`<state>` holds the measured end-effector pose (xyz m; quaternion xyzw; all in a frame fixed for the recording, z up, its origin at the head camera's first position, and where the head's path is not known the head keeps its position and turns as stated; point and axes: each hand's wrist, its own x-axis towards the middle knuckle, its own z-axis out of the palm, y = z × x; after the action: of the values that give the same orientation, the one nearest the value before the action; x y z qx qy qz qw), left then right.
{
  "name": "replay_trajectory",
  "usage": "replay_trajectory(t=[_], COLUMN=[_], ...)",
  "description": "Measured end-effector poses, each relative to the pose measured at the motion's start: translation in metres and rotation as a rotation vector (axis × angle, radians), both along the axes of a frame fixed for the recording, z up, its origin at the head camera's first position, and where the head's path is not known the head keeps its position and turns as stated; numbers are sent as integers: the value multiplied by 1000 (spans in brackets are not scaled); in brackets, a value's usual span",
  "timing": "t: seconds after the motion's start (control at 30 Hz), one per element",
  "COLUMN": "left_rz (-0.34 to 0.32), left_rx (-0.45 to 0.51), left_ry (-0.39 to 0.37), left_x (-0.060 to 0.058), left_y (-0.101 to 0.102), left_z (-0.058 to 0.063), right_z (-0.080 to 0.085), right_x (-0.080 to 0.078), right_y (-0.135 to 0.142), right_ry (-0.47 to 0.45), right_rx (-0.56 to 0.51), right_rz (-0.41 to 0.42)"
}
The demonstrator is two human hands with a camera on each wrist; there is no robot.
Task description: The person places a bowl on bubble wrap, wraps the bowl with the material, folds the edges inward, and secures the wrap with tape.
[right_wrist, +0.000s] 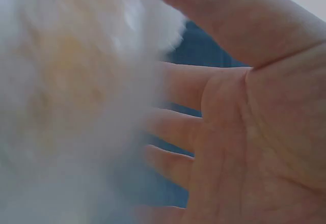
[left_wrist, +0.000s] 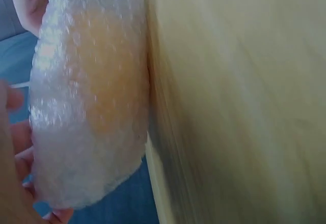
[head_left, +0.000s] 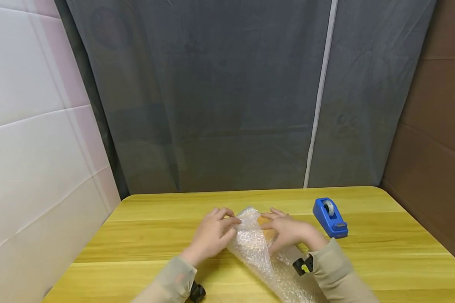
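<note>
A sheet of clear bubble wrap (head_left: 250, 246) is folded over an orange object (head_left: 268, 230), whose kind the wrap hides. Through the bubbles the orange thing (left_wrist: 104, 71) shows as a blurred rounded patch in the left wrist view. My left hand (head_left: 212, 231) holds the wrap's left edge, index finger on the folded flap and thumb lower on the side. From the right, my right hand (head_left: 290, 231) touches the wrap and the orange object with spread fingers. Those fingers (right_wrist: 178, 130) reach out fairly straight beside the wrap in the right wrist view.
A blue tape dispenser (head_left: 330, 218) with a roll of clear tape stands right of the hands. The wood-grain table (head_left: 155, 235) ends at a dark grey curtain (head_left: 220, 105). White panels rise on the left, a brown one on the right. Loose wrap trails toward the near edge.
</note>
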<state>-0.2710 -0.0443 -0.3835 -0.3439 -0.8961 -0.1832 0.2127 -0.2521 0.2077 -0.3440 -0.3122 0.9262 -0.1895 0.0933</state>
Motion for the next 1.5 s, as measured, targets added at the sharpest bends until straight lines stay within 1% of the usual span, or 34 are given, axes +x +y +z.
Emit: replay_trajectory(t=[0.13,0.27,0.4,0.53,0.63,0.77,0.83,0.9,0.93,1.0,1.07,1.1,1.17,1.2,1.27,1.37,1.43,1.5], left_rz=[29,65,115,148,172,206,205,166,134,56,10,10,43,63,81,31,-9,-32], left_rx=[-82,-161,-217,-288,-348,-404,-393,-336,-292,-175,-49,4,71,84,62,-8,-35,-30], left_ry=[-42,-65,-114,-157,-166,-169,-176,-197,-215,-252,-256,-250,-240,-244,-270,-348,-353,-346], left_x=[3,6,8,6,5,4,3,1,0,-3,-7,-8,-9,-10,-10,-9,-8,-6], left_y=[7,19,31,44,52,61,62,59,56,45,33,26,9,1,-13,-23,-23,-18], left_z=[0,2,8,17,22,24,22,21,20,21,25,28,36,40,46,48,47,46], right_z=[5,5,2,-2,-4,-9,-12,-14,-15,-17,-19,-20,-22,-22,-22,-20,-20,-21], right_x=[-1,-1,1,4,6,6,5,6,6,7,7,6,8,8,8,7,8,8], right_y=[6,4,-5,-12,-17,-21,-23,-25,-26,-28,-28,-28,-29,-29,-29,-29,-29,-30], right_ry=[-11,8,22,-21,-47,-20,8,28,35,52,79,90,104,106,103,100,101,101], right_rx=[-42,-46,-30,-16,5,55,85,110,121,137,147,148,141,138,131,125,121,117], right_rz=[-12,29,85,66,50,82,90,72,64,53,48,46,40,33,28,36,43,45])
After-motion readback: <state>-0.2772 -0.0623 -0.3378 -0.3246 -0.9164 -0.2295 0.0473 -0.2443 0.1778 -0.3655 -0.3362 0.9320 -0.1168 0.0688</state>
